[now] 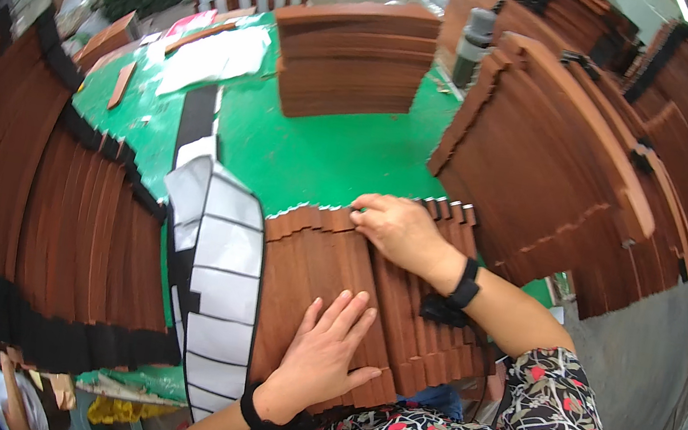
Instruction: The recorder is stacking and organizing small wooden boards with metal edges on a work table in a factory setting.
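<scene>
Several brown wood-look slats lie side by side in front of me, their far ends stepped and edged with white. My left hand rests flat on them, fingers spread. At their far edge my right hand has its fingers bent together over the end of a slat; whether it pinches anything there is hidden. Under my right wrist more narrow brown slats lie in a row, some with black far ends. A black band circles each wrist.
White panels with black edges lie left of the slats. Brown slat stacks with black ends stand farther left. Another stack stands on the green tabletop. Tall brown panels rise at the right beside a grey-green bottle.
</scene>
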`<act>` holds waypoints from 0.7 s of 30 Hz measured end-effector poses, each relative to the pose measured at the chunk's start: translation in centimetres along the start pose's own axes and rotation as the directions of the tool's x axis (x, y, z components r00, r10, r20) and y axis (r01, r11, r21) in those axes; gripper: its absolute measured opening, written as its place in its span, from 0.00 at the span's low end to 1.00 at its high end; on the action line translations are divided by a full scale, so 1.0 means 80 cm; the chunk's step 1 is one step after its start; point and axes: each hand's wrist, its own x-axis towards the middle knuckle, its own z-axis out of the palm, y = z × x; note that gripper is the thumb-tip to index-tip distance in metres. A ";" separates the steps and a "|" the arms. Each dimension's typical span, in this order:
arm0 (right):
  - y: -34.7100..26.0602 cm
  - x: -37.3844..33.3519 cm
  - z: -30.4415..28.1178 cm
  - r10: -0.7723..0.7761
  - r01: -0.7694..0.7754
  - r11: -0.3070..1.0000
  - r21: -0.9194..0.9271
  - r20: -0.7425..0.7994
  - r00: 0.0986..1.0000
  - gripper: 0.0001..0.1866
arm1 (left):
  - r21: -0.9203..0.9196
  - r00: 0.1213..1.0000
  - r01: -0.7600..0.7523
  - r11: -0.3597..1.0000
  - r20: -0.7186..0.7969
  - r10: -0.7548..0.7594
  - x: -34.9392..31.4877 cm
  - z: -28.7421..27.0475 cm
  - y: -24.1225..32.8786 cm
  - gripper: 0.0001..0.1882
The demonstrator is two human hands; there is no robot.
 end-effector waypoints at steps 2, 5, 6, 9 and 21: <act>0.010 -0.008 -0.004 0.012 -0.011 1.000 0.028 -0.017 1.000 0.06 | -0.001 1.000 -0.017 1.000 -0.005 0.017 0.008 -0.003 0.008 0.43; -0.003 0.004 0.028 -0.054 0.055 0.998 0.019 -0.036 0.998 0.06 | 0.062 1.000 0.028 0.998 0.001 -0.028 -0.007 0.005 -0.003 0.45; -0.005 0.011 0.040 -0.084 0.086 0.995 -0.048 0.038 0.996 0.07 | 0.073 0.998 0.058 0.996 0.015 -0.059 -0.015 0.014 -0.013 0.46; -0.001 0.001 0.038 -0.047 0.062 0.990 -0.128 0.119 0.992 0.09 | 0.127 0.993 -0.087 0.988 -0.066 0.096 -0.009 -0.001 0.008 0.38; -0.110 -0.119 -0.272 0.193 -0.161 0.967 0.199 -0.149 0.970 0.35 | 0.144 0.997 -0.060 0.988 0.050 0.053 -0.004 0.008 -0.007 0.41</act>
